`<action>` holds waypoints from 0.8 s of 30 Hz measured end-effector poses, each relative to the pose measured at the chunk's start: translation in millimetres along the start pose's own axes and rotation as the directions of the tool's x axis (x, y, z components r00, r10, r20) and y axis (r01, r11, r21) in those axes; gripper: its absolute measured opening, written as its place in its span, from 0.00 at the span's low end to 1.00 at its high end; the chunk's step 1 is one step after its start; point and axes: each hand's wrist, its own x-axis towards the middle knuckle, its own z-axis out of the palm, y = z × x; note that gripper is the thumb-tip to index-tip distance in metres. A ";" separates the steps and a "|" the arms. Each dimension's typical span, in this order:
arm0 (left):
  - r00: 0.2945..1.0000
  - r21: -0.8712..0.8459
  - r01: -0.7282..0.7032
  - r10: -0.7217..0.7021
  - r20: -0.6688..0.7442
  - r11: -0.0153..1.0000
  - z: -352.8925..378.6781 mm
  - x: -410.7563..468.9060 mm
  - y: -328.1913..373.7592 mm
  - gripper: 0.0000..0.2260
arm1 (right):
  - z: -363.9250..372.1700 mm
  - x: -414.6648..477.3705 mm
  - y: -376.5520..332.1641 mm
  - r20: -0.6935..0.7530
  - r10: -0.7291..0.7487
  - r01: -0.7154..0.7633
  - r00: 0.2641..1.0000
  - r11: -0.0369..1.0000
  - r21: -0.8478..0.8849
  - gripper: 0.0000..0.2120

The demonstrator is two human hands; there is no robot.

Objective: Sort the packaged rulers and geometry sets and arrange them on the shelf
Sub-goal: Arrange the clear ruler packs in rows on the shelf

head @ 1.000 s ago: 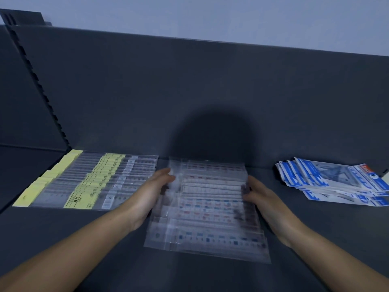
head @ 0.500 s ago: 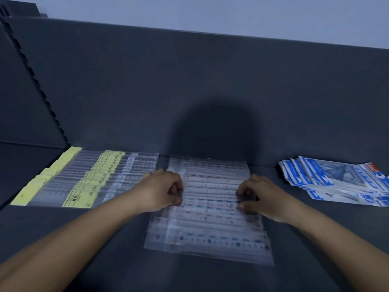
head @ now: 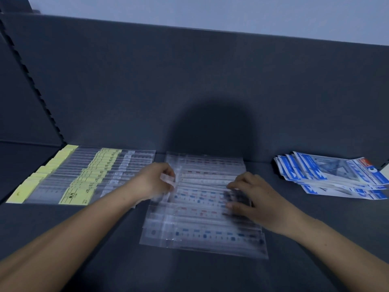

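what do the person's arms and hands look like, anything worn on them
Both forearms are bare right to the frame edge: no sleeves show. The left hand and right hand wear no gloves, and no watch, bracelet or ring shows, though motion blur on the fingers could hide a thin ring.

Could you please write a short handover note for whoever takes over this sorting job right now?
Left hand pinches the left end of the clear ruler packs; right hand lies on their right ends, grip blurred.
Done: yellow-labelled ruler packs rowed at the left of the shelf.
Left: square the middle row; geometry set packs lie loosely piled on the right, probably need tidying.
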 end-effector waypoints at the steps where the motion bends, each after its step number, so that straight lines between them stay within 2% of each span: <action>1: 1.000 -0.015 0.010 -0.010 -0.022 1.000 1.5 -0.6 -0.2 0.09 | 2.6 -4.7 -2.8 0.047 -0.017 0.019 0.999 0.999 -0.037 0.29; 4: 1.000 0.029 0.003 -0.003 -0.016 1.000 2.8 -3.6 2.9 0.10 | 13.6 -13.3 -4.5 0.195 -0.010 0.047 0.981 0.981 -0.190 0.42; 7: 1.000 0.110 -0.013 0.011 0.014 0.994 1.7 -7.1 5.2 0.11 | 16.7 -14.1 -0.4 0.230 0.002 0.058 0.973 0.965 -0.255 0.39; 13: 0.998 0.082 0.018 -0.023 0.062 0.996 1.2 -13.7 6.0 0.14 | 22.1 -22.0 -9.9 0.296 -0.100 0.162 0.950 0.967 -0.194 0.36; 15: 0.998 0.143 0.013 -0.022 0.061 0.990 -0.3 -18.0 7.4 0.16 | 24.5 -23.4 -11.1 0.272 -0.103 0.167 0.957 0.961 -0.222 0.36; 17: 0.996 0.354 -0.087 0.093 0.001 0.931 -0.6 -23.9 4.8 0.21 | 22.8 -26.6 -13.9 0.240 -0.139 0.191 0.961 0.960 -0.207 0.36; 18: 0.978 0.419 -0.173 0.205 -0.031 0.891 -1.1 -30.0 2.8 0.22 | 22.7 -28.9 -15.2 0.234 -0.167 0.214 0.958 0.958 -0.190 0.38; 20: 0.912 0.407 -0.376 0.409 0.005 0.832 -2.8 -44.5 2.0 0.24 | 22.9 -33.6 -18.5 0.234 -0.215 0.258 0.948 0.951 -0.172 0.41; 22: 0.876 0.392 -0.480 0.452 0.167 0.785 -4.5 -58.5 3.9 0.28 | 27.1 -35.5 -17.6 0.178 -0.242 0.273 0.954 0.945 -0.179 0.42; 24: 0.882 0.469 -0.472 0.389 0.268 0.746 -2.1 -64.7 3.0 0.32 | 27.2 -34.5 -16.3 0.090 -0.233 0.247 0.968 0.946 -0.211 0.40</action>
